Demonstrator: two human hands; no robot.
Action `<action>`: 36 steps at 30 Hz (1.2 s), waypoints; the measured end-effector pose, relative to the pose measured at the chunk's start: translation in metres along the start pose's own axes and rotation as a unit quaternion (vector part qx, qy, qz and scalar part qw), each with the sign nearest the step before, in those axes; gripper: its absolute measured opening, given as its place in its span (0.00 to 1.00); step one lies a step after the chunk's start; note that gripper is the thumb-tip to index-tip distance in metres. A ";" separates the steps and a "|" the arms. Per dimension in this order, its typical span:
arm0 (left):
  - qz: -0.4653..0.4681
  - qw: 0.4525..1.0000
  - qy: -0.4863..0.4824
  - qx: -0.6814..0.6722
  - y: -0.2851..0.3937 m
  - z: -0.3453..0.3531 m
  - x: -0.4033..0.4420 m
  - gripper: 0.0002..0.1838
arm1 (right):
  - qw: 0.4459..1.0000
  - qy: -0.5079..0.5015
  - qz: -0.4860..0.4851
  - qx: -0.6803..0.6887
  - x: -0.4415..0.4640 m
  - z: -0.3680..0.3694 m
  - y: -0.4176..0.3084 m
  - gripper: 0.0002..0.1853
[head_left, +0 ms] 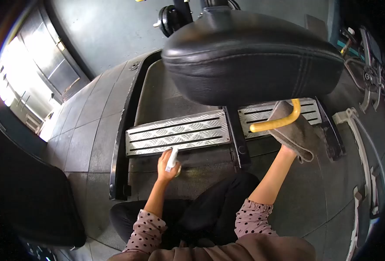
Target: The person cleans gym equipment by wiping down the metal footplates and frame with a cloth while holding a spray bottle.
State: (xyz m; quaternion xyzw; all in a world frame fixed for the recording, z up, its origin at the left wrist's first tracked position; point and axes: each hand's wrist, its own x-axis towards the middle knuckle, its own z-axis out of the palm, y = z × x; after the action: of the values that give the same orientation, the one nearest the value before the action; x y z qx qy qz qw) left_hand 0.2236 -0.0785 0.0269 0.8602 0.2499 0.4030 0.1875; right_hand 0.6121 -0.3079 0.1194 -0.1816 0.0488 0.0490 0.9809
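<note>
My left hand (168,166) is wrapped round a white spray bottle (172,159), just in front of the left metal tread plate (179,132). A grey-brown cloth (299,132) covers most of my right hand (288,151), whose fingers are hidden under it. The cloth lies against the right tread plate (257,114), beneath a curved yellow handle (277,124). Above both plates is a black padded seat (253,61).
A black frame (122,130) borders the left plate, and a black post (237,143) stands between the plates. Another black pad (35,204) is at lower left. Pale metal bars (364,152) and gym equipment (368,76) stand at right.
</note>
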 end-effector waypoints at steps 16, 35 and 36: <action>-0.223 0.926 -0.210 -0.222 0.094 0.115 0.059 0.14 | 0.993 0.074 -0.026 0.091 -0.005 0.003 -0.013 0.28; -0.176 0.959 0.039 -0.220 0.049 0.090 -0.009 0.18 | 0.553 -0.452 -0.280 -0.642 -0.021 -0.082 0.095 0.32; -0.172 0.966 0.032 -0.190 0.045 0.090 -0.014 0.19 | 0.466 -0.517 -0.267 -0.667 -0.032 -0.093 0.109 0.32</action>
State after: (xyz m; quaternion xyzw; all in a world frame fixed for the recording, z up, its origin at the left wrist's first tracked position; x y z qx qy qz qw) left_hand 0.2990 -0.1335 -0.0126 0.7399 0.3186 0.4317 0.4058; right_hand 0.5610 -0.2422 -0.0017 -0.7263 -0.5652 -0.1130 0.3744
